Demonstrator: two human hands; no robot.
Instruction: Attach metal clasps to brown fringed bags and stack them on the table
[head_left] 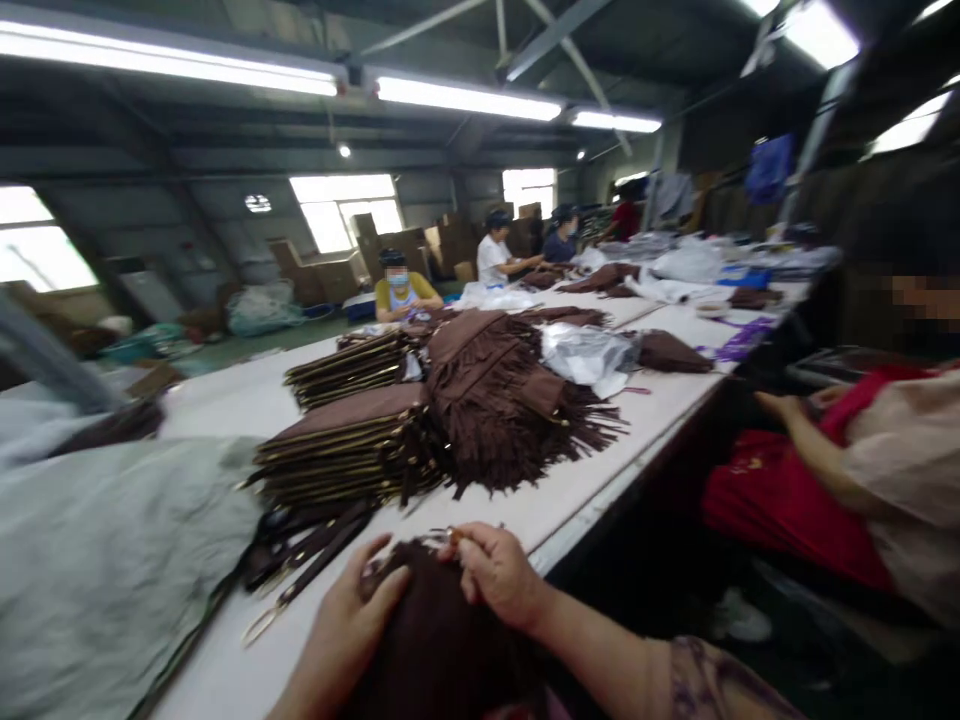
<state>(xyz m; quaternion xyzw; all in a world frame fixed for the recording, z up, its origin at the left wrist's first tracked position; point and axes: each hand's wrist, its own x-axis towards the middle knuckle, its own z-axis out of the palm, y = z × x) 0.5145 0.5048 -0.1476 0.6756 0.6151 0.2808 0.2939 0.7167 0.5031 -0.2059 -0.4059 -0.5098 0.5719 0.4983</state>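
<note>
Far left: grey-green sheet, crumpled, at the edge of the white table. Next, dark straps on the table, one ending in a gold-toned ring. Behind them, front stack of flat brown pouches, gold-toned edges showing; rear stack just beyond.

Left hand: fingers part-curled, thumb over the upper left edge of the dark brown piece, holding it. That piece is in the near foreground, between both hands, in front of the table edge; lower part too dark to read. Right hand: thumb and index pinched on a small amber-coloured bit at the piece's top edge, other fingers curled in. Bit too blurred to identify.

Fringed brown heap right beside the stacks. Clear plastic bag just right of it, then purple straps. Far right: seated person, red cloth over the lap.
</note>
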